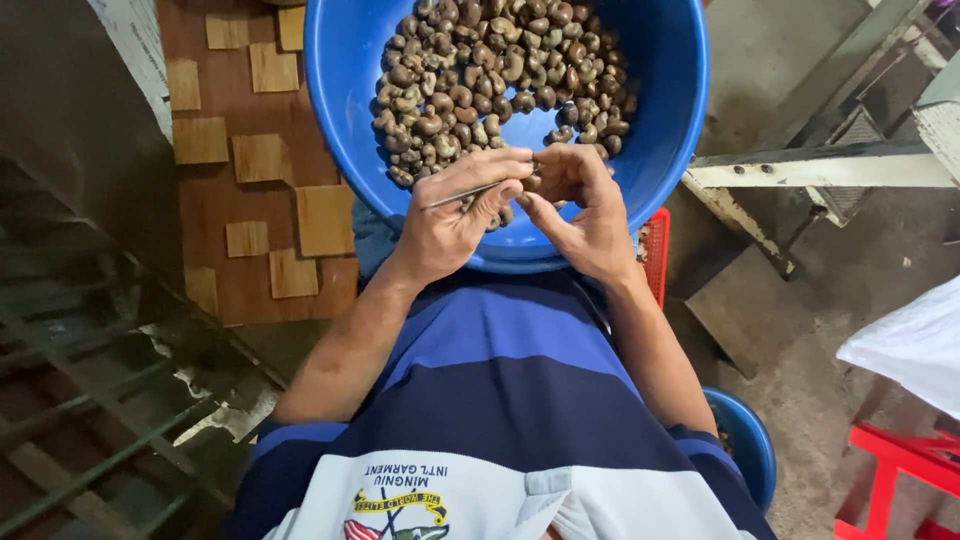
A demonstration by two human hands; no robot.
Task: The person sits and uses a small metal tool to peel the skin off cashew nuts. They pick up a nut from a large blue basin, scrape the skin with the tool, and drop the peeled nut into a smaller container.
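**Both hands closed on their work over the blue basin**

We see our left hand (pixel 450 215) just above the near rim of the blue basin (pixel 670 130), its fingers (pixel 490 165) curled tight around a thin metal pick (pixel 465 193). The pick lies slantwise across the hand, its tip pointing toward the other hand. Our right hand (pixel 585 205) sits beside it, the two nearly touching. Its fingers are drawn narrow, thumb and fingertips pinching one small brown nut (pixel 531 182) at the spot where the pick's tip arrives. How much of the nut is gripped we cannot tell, since the fingers hide most of it.

The basin rests on our lap and holds a heap of brown nuts (pixel 495 75), piled toward its far side, with a few loose ones near our hands. A red crate (pixel 656 250) shows just beside the basin's right edge. A second, smaller blue bowl (pixel 745 440) stands near our right elbow.
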